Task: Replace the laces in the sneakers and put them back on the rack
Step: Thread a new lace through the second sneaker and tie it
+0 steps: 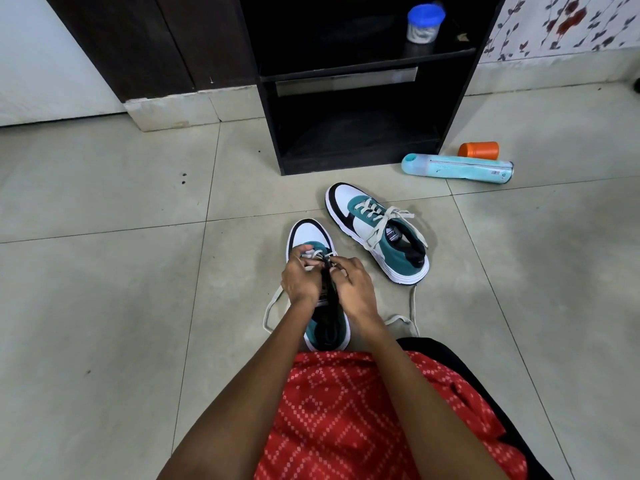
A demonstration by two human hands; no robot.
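Though under hands [301, 277], sneaker [309, 237] lace [313, 253] indistinct.

You get soft, even light with no hard shadows; only faint grey patches mark the floor [104, 289] at the right of the frame. The rack [356, 140] at top centre is so dark that its shelves lose detail. Tile lines bow toward the edges, and the corners look slightly smeared.
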